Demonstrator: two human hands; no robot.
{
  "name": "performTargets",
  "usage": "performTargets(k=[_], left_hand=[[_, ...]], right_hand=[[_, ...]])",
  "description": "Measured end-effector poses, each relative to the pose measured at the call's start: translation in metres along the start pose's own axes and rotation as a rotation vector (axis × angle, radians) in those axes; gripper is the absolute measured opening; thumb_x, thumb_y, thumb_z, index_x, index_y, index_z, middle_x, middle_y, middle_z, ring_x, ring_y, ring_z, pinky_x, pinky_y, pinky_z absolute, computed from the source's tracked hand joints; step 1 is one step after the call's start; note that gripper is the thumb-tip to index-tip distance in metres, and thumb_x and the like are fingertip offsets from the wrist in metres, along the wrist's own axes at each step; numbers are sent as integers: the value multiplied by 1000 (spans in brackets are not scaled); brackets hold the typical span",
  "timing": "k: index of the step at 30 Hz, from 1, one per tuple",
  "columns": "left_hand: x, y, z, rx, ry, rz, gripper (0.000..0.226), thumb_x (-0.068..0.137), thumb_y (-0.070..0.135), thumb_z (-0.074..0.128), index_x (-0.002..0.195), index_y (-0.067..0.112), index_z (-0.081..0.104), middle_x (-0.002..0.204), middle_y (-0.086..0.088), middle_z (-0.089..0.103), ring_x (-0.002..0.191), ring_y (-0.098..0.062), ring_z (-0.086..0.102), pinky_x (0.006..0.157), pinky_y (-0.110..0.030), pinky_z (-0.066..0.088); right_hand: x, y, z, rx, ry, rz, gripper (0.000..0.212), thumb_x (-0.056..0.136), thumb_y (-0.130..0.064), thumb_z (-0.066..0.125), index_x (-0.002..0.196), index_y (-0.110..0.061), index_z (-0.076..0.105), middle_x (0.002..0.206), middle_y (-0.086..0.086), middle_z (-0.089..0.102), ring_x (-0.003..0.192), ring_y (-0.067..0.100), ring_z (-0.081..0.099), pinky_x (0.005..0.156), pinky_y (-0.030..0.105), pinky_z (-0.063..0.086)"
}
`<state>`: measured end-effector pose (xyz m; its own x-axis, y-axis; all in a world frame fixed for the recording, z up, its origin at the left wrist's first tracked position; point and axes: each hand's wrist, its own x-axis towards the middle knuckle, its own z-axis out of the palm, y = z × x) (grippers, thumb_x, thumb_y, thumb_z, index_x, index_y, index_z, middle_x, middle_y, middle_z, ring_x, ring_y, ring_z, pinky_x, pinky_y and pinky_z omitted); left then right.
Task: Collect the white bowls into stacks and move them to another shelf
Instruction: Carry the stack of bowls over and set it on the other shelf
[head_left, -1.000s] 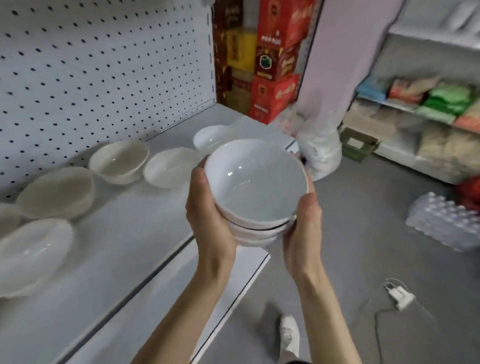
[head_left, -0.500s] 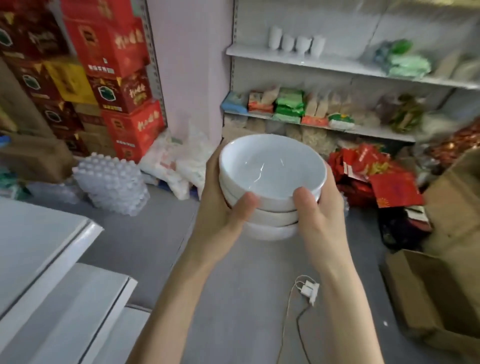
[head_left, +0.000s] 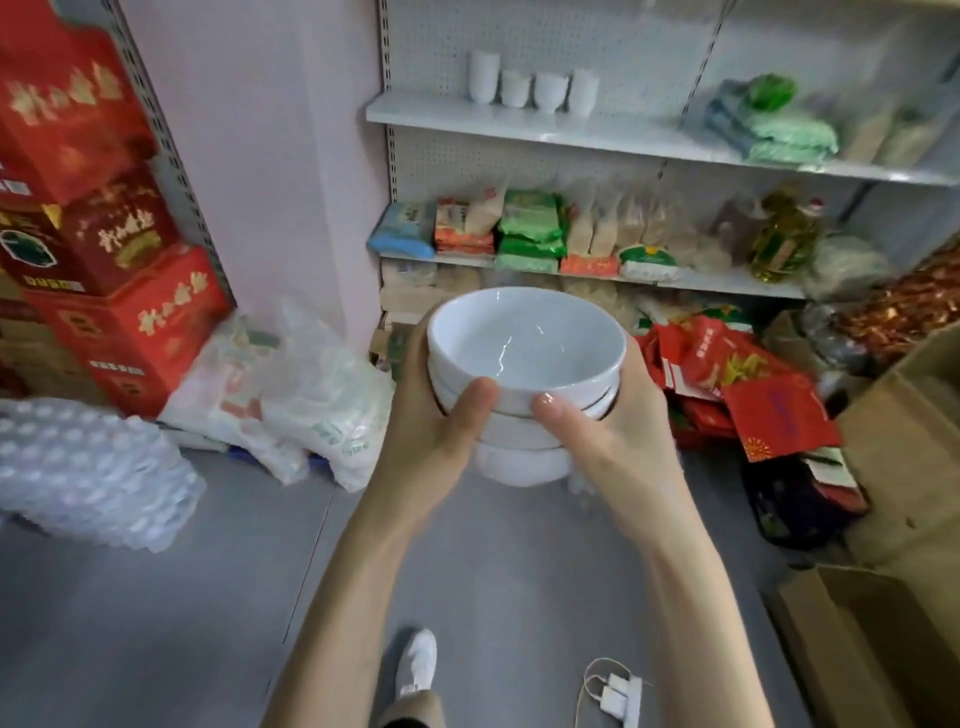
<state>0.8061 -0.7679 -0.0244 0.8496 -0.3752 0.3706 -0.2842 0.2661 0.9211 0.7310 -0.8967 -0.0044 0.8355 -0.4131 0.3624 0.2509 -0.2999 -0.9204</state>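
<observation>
White porcelain fills the middle of the view: a stack of bowls (head_left: 524, 364), nested upright, is held in the air above the grey floor (head_left: 156, 623), out in front of the shelving. Left hand (head_left: 431, 436) wraps the left side, thumb pressed on the near wall of the stack, fingers round the far side and out of sight; right hand (head_left: 618, 431) mirrors it on the right, thumb flat against the near wall. Both grips are closed snugly on the stack, nothing else in them. Ahead, the upper shelf (head_left: 571, 130) carries a row of white cups (head_left: 535, 85) at its left end and green packets (head_left: 779, 130) further right, with bare board between. The lower shelf (head_left: 727, 283) is crowded edge to edge with food packets (head_left: 530, 234) and a bottle of oil (head_left: 784, 239). Between the person and that unit, red bags (head_left: 753, 395) spill over the floor on the right, just beside an open cardboard box (head_left: 893, 493). Off to the left, red cartons (head_left: 104, 249) are piled high, plastic sacks (head_left: 291, 395) slump against the wall, and shrink-wrapped bottles (head_left: 83, 473) lie near them. Down low, a white shoe (head_left: 415, 665) and a white charger with its cable (head_left: 615, 696) sit on the floor.
</observation>
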Motion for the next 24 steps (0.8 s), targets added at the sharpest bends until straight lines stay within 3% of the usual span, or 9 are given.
performTargets(k=[4, 8, 15, 18, 20, 24], left_hand=[[129, -31, -5, -45, -98, -20, 106, 53, 78, 71, 135, 18, 41, 129, 3, 59, 118, -12, 58, 90, -23, 48], [248, -58, 9, -87, -170, -66, 98, 48, 73, 77, 127, 24, 47, 118, 9, 66, 109, -6, 62, 81, -17, 50], [422, -141, 62, -88, -199, -104, 97, 48, 73, 76, 127, 26, 47, 115, 12, 65, 104, -1, 63, 78, -15, 50], [497, -186, 86, -90, -191, -107, 94, 49, 71, 77, 127, 29, 47, 116, 14, 66, 105, -2, 63, 79, -16, 51], [549, -214, 105, -83, -182, -116, 95, 48, 70, 78, 127, 27, 48, 116, 13, 67, 106, -5, 63, 81, -20, 52], [654, -256, 144, -46, -190, -136, 102, 48, 71, 79, 132, 23, 46, 124, 1, 63, 115, -17, 61, 93, -42, 53]], right_hand=[[121, 28, 13, 21, 68, 11, 78, 56, -48, 73, 126, -20, 52, 114, -8, 67, 107, 6, 63, 86, 21, 49], [229, 52, 7, 16, 163, 26, 64, 58, -46, 72, 117, -28, 55, 108, -17, 69, 103, 1, 63, 82, 16, 49], [399, 136, -33, -14, 235, 37, 78, 59, -49, 70, 128, -16, 54, 117, -3, 67, 108, 9, 63, 89, 28, 52], [480, 185, -53, -5, 205, 18, 75, 59, -48, 71, 125, -16, 56, 115, -3, 68, 106, 10, 64, 86, 24, 52], [533, 217, -67, 20, 203, 11, 75, 58, -48, 71, 124, -17, 56, 113, -6, 69, 104, 6, 64, 82, 19, 51], [639, 266, -99, 54, 209, 24, 67, 57, -48, 70, 118, -24, 56, 107, -14, 70, 99, 1, 65, 76, 13, 49]])
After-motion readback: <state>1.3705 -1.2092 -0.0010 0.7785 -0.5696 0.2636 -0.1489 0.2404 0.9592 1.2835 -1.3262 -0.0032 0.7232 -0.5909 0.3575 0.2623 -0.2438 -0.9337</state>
